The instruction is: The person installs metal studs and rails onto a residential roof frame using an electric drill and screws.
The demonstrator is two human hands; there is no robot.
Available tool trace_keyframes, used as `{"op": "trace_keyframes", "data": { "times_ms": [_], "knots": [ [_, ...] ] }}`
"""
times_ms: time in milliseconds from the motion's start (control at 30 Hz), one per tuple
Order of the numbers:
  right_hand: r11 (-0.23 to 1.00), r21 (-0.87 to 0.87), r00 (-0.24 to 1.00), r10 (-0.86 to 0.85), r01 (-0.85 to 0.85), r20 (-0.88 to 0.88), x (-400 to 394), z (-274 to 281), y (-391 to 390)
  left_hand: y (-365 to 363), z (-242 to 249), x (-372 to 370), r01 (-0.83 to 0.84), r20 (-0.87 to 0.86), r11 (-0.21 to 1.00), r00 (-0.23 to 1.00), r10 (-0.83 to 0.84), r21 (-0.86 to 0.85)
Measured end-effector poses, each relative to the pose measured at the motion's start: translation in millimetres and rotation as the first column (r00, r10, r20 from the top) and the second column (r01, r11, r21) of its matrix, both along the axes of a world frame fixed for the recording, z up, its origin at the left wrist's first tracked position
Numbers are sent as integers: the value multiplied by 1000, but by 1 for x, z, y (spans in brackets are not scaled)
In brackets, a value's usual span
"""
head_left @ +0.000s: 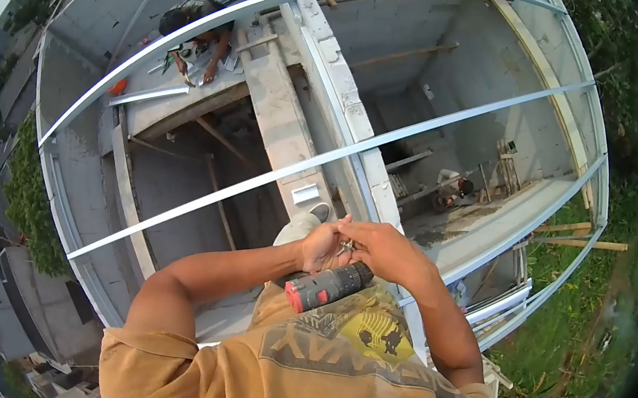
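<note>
Both arms bend at the elbow and come together in front of the body, wrists turned inward. The left hand lies palm up and cupped, its thumb standing apart from the fingers. The right hand arches over it from the other side, back of the hand uppermost, fingers reaching across into the palm; whether its fingertips are pinched on anything I cannot tell, as they are partly hidden.

Small metal pieces, shiny and grey, sit in the left palm; their exact shape is too small to make out. The power drill has a dark, rounded body and a red end. The tan shirt is soft, creased cloth with a worn print. Beyond the hands, a smooth, pale metal channel runs across the view, above rough grey concrete and a wall top of pale blocks.

The metal pieces lie between the two hands, just under the right fingers. The drill is close below both hands, in front of the shirt, its dark end beside the right hand and its red end pointing away towards the left forearm
</note>
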State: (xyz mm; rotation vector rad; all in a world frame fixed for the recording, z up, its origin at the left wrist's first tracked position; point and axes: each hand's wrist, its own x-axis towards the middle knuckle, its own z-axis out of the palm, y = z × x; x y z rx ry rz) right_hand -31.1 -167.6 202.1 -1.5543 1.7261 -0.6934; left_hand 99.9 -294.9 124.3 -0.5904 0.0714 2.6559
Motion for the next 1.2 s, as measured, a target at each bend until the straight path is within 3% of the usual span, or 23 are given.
{"op": "trace_keyframes", "data": {
  "times_ms": [67,100,167,200,267,333,367,433,500,567,633,667,700,767,800,833,900,967,1000,1100,1133,1167,1200],
  "knots": [
    [975,-173,990,-131,138,50,-11,16,7,-1,0,-2,48,75,993,996,-40,-110],
    [976,-170,990,-130,136,48,-16,31,14,0,-3,-4,48,132,981,991,-23,-189],
    [935,232,946,-301,269,118,-21,57,29,0,-13,-4,63,181,960,983,-13,-272],
    [923,230,934,-339,307,114,-15,53,36,0,-24,1,188,330,917,942,-66,-352],
    [715,693,994,-111,89,-14,-4,32,55,-2,-41,-4,440,469,787,855,-221,-432],
    [886,374,961,-242,274,-131,37,-17,83,-3,-44,-11,596,472,663,791,-389,-454],
    [864,372,941,-308,338,-139,41,-18,83,-2,-37,-15,618,419,628,784,-458,-472],
    [895,169,909,-417,414,-14,49,-19,82,4,-8,-24,673,375,561,737,-562,-483],
    [842,202,860,-510,500,-1,50,-15,81,9,44,-36,579,209,387,709,-674,-718],
    [794,236,815,-579,561,11,50,-11,80,5,39,-32,511,135,351,694,-708,-785],
    [716,151,697,-699,682,161,54,-7,79,-5,19,-33,513,104,483,754,-648,-709],
    [738,346,680,-672,579,295,47,11,78,-9,23,-39,515,22,579,759,-651,-632],
    [730,346,669,-681,590,298,50,8,79,-7,29,-38,454,54,617,830,-555,-643],
    [772,-90,729,-547,630,410,58,-10,79,-30,4,-40,294,164,763,956,-244,-576],
    [865,-120,858,-448,487,251,61,-25,74,-36,-2,-35,232,126,770,973,-196,-594],
    [861,-120,853,-455,495,255,62,-27,66,-40,0,-32,173,90,773,985,-150,-610],
    [989,26,826,-133,142,548,56,-26,43,-43,-5,-22,193,85,697,979,-186,-691],
    [985,-16,841,-137,171,523,63,-29,29,-37,9,-10,-39,-85,715,996,-29,-699],
    [991,47,812,-131,127,568,64,-26,24,-39,20,-4,-149,-323,722,940,-109,-676],
    [995,91,844,-86,45,529,66,-42,9,-52,47,5,-67,-225,455,926,-302,-888],
    [997,61,850,-74,49,521,52,-15,10,-55,43,7,-74,-220,451,934,-281,-889],
    [998,28,856,-56,49,515,45,-1,8,-60,35,9,-151,-241,554,966,-94,-819],
    [976,-166,756,1,143,655,54,-26,3,-65,30,12,-247,-236,628,966,103,-738]
  ]
}}
